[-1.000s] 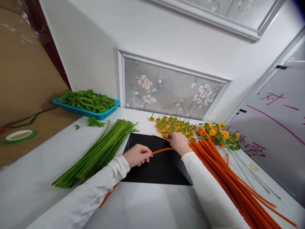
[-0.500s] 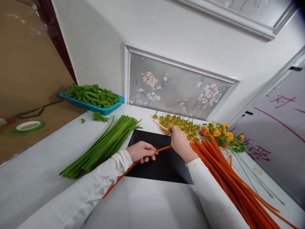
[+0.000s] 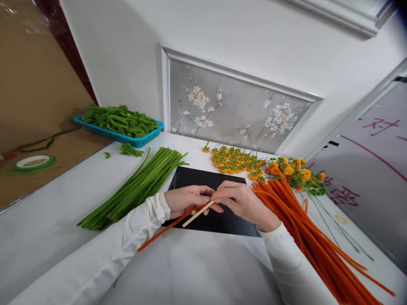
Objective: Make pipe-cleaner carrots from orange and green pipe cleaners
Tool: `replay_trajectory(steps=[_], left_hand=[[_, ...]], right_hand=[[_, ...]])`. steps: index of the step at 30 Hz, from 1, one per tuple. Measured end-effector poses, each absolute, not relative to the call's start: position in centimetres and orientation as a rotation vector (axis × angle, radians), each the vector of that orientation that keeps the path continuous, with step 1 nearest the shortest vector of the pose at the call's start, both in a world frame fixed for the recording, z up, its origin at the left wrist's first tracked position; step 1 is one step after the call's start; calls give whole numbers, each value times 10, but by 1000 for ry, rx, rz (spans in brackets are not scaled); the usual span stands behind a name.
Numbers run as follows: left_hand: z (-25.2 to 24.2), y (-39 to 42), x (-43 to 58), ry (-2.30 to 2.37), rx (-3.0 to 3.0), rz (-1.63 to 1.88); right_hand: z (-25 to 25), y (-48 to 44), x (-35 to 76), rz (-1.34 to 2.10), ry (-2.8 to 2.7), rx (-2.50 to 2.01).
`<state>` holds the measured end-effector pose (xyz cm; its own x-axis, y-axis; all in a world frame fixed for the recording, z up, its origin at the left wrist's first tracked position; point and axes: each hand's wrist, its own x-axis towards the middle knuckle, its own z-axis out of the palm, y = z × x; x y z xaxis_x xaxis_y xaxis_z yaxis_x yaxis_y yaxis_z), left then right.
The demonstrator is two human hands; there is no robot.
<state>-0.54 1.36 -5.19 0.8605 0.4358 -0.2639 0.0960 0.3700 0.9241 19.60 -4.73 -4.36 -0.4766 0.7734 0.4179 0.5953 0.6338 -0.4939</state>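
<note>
Over a black mat point(image 3: 229, 224) my two hands meet, fingertips almost touching. An orange pipe cleaner point(image 3: 162, 233) runs from the fingers of my left hand point(image 3: 186, 200) down toward the lower left. My right hand point(image 3: 246, 203) pinches a thin pale wooden stick point(image 3: 197, 214), which points down and left across the pipe cleaner. The pipe cleaner's upper end is hidden among the fingers, so I cannot tell whether it is wrapped on the stick. Just right of my right hand lies a bundle of orange pipe cleaners point(image 3: 305, 228).
Green pipe cleaners point(image 3: 136, 190) lie in a bundle on the left. Behind them, a blue basket point(image 3: 124, 139) holds bent green pieces. Small yellow-orange flower heads point(image 3: 235, 161) and a bunch of stemmed flowers point(image 3: 292, 171) sit at the back. A tape roll point(image 3: 34, 162) rests far left.
My right hand has come down toward my left, and the stick has swung from pointing up-left to pointing down-left. The straight stretch of pipe cleaner between the hands no longer shows.
</note>
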Motion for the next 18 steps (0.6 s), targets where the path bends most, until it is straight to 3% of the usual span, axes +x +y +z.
replay_trajectory(steps=[8, 18], left_hand=[[-56, 27, -8, 600, 1494, 194], [-54, 28, -13, 696, 1245, 352]], right_hand=[[-42, -43, 218, 241, -2062, -1234], [-41, -47, 258, 48, -1865, -1560]])
